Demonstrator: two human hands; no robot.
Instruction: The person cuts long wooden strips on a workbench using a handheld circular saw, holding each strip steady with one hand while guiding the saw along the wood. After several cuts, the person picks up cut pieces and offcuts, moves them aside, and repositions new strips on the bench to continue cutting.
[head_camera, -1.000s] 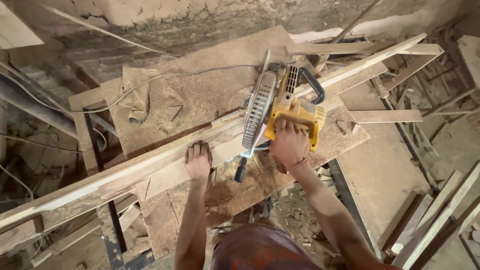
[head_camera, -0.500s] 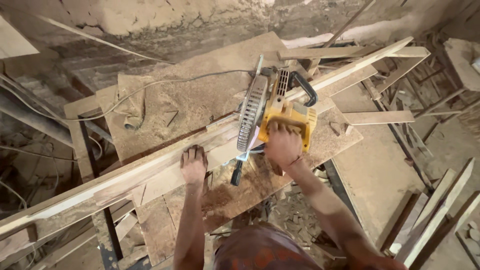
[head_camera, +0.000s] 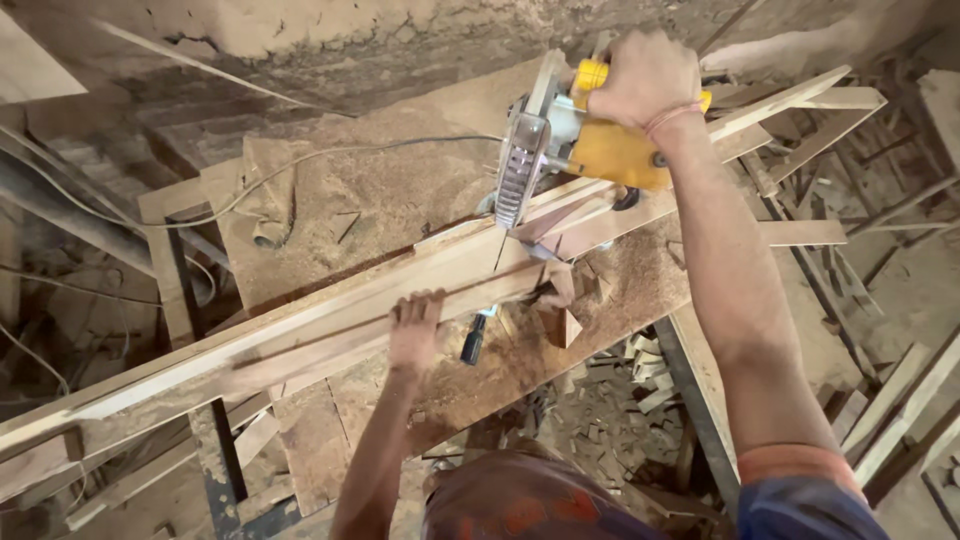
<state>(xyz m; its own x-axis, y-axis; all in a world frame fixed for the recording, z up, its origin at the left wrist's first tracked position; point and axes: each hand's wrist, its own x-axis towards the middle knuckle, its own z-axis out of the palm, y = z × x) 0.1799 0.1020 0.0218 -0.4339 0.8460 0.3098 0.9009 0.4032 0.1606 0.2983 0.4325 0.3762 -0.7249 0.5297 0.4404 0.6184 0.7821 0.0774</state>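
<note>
A long pale wooden plank lies slantwise across a sawdust-covered workbench. My left hand presses flat on the plank near its middle. My right hand grips the top handle of a yellow mitre saw, lifted away from the wood. The saw's round blade guard stands just above a cut line in the plank. To the right of the cut, a severed plank piece runs on toward the upper right.
A grey power cord trails left across the bench. Small wood offcuts lie under the saw and several more are heaped on the floor. Loose boards lean at the right. A rough wall rises behind.
The saw has swung up from the plank, with my right hand still on its handle. The view is closer. My left hand stays pressed on the plank.
</note>
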